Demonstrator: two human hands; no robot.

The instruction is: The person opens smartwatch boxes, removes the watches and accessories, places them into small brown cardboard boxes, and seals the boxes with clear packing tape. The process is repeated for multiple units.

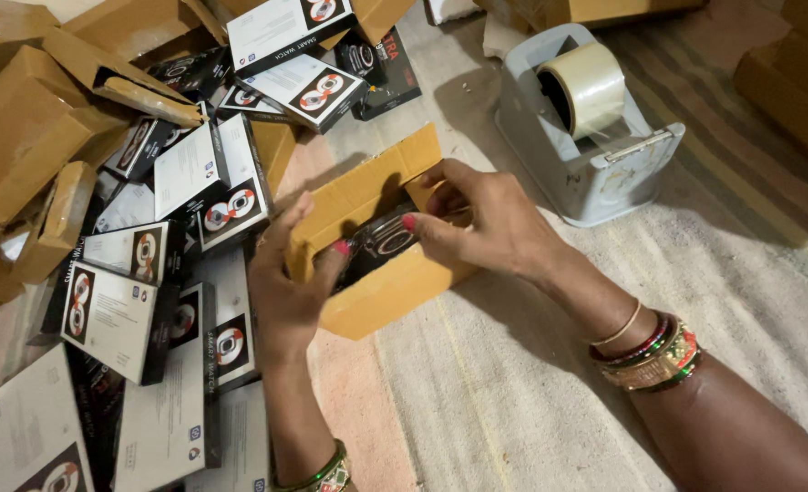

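Our left hand (287, 282) grips the carton's (381, 273) left wall, fingers closed on it. Our right hand (486, 223) pinches the black box (378, 244) inside. Carton sits on the rug (513, 364), tape dispenser (586, 137) far right.

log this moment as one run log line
left hand: grips cardboard box | right hand: fingers on black product box inside | tape dispenser: right of box
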